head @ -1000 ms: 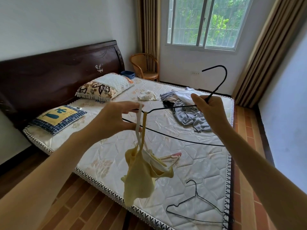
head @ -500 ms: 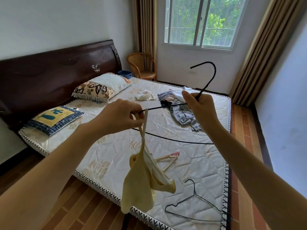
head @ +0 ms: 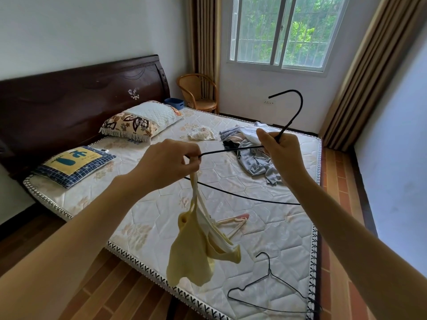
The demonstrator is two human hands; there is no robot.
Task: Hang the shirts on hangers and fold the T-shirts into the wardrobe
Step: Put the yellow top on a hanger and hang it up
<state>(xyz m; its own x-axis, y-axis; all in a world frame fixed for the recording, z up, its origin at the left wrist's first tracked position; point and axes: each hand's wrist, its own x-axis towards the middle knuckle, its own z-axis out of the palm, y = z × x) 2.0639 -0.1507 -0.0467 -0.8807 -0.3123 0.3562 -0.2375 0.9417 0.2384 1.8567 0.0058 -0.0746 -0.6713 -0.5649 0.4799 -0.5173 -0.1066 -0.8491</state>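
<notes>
My right hand (head: 280, 150) grips a black wire hanger (head: 233, 150) at its neck, hook pointing up. My left hand (head: 169, 162) pinches the thin straps of a small yellow top (head: 193, 249) at the hanger's left shoulder end. The top hangs down crumpled below my left hand, over the mattress edge. A pile of grey and white clothes (head: 253, 152) lies on the mattress (head: 265, 227) behind the hanger.
A second black wire hanger (head: 270, 294) and a pale pink hanger (head: 233, 224) lie on the near mattress. Two pillows (head: 141, 122) sit by the dark headboard, a small floral garment (head: 201, 135) mid-bed. A wicker chair (head: 198, 92) stands under the window.
My left hand has brought the top's straps up to the hanger's left end. The hanger has stayed in my right hand; my view shifted slightly.
</notes>
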